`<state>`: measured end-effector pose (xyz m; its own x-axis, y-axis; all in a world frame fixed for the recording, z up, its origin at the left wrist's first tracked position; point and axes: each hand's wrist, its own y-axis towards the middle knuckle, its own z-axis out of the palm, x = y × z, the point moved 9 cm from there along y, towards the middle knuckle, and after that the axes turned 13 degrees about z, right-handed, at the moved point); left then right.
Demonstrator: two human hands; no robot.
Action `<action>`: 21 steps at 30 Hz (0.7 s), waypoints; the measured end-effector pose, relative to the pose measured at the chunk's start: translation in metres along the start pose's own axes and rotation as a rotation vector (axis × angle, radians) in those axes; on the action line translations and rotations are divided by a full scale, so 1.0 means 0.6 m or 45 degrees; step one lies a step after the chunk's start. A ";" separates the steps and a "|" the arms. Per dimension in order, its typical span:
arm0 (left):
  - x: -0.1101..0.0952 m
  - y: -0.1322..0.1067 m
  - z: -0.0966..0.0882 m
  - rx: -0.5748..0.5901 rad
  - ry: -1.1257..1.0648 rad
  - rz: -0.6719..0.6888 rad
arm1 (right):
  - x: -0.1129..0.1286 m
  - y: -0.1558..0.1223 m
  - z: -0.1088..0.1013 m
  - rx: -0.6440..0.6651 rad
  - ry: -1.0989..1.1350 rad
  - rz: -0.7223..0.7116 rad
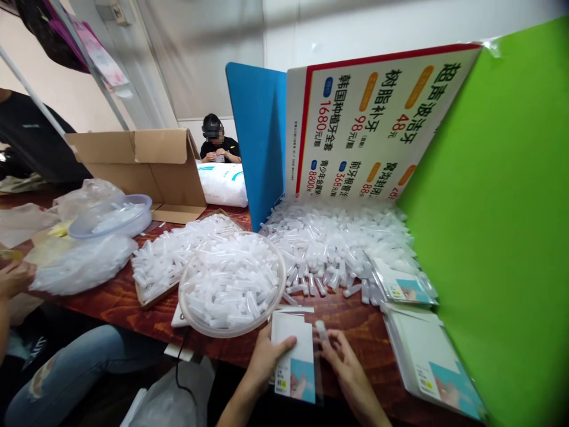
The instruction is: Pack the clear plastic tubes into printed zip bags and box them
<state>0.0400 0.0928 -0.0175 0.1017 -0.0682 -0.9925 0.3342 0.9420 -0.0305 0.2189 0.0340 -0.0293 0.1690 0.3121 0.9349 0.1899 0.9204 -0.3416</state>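
My left hand [265, 359] grips a clear packet [294, 356] holding a white printed card, thumb on top, at the near edge of the wooden table [347, 323]. My right hand [344, 362] pinches a small white plastic tube [320, 330] at the packet's right side, near its top. Just beyond my left hand stands a round clear bowl [232, 284] heaped with more tubes.
A large pile of tubes [338, 243] lies against a printed board [368, 118], between a blue divider [260, 136] and a green one [502, 213]. Stacked card packets [427, 356] lie right. A tray of tubes [171, 258], plastic bags, a cardboard box [146, 163] and other seated people are left and behind.
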 end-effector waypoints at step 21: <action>-0.017 0.003 0.061 0.234 0.238 0.014 | 0.036 -0.042 -0.119 -0.574 0.113 -0.132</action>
<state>0.0739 0.0830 -0.0031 -0.0629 0.0195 -0.9978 0.5001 0.8658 -0.0146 0.2871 0.0006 -0.0073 0.2056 0.1847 0.9610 0.6082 0.7453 -0.2733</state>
